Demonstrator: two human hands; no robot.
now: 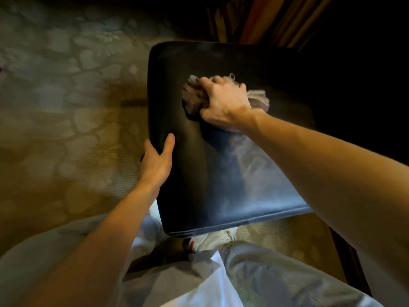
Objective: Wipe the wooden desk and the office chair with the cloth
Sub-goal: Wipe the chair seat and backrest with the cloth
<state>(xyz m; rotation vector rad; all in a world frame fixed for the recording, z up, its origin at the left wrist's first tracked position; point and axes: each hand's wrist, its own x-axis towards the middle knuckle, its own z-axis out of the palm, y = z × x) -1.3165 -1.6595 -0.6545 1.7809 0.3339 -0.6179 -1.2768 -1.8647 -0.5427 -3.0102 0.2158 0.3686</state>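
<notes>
Dark chair seat (221,173) beneath bunched cloth (194,99), fingers (210,82) of right hand (223,103) curled round it.

A white sneaker (212,239) stands on the stone-patterned carpet (66,107), light grey trousers (276,275) over it, and blurred brown striped panels (265,16) rise at the carpet's far edge.

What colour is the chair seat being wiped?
Black, leather-like with a sheen; the chair seat shows best in the head view.
</notes>
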